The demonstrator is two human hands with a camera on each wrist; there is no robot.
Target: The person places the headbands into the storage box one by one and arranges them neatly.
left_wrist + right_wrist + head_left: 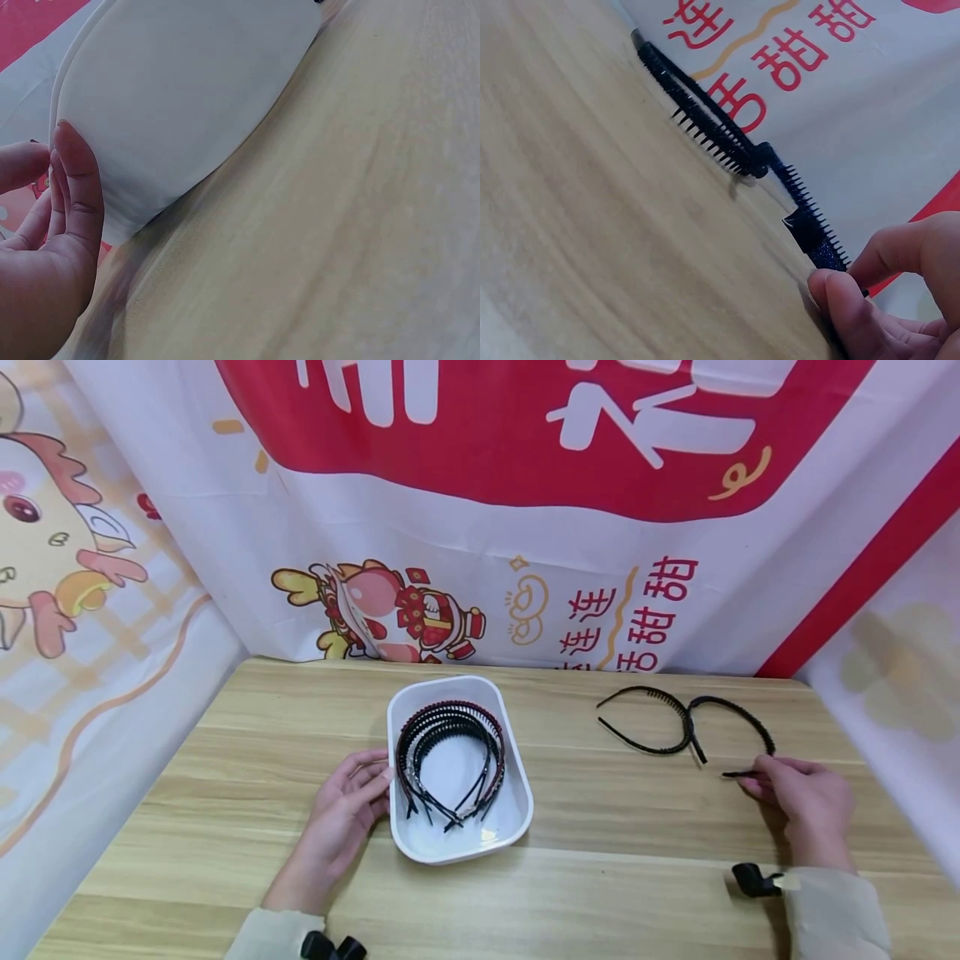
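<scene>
A white plastic box [453, 772] stands on the table with several black toothed headbands [442, 714] nested inside, one edged in dark red. My left hand [347, 810] pinches the box's left rim between thumb and fingers, as the left wrist view of the box wall [187, 90] shows. On the right, my right hand [810, 797] pinches a black headband [742, 714] near one end, its teeth visible in the right wrist view. That headband meets a second black toothed headband [682, 714] lying on the table to its left.
The light wooden table [600, 902] ends at a printed cloth [480, 543] behind it. Similar cloth hangs at the left and right sides. Small black devices [753, 881] sit at both sleeve cuffs.
</scene>
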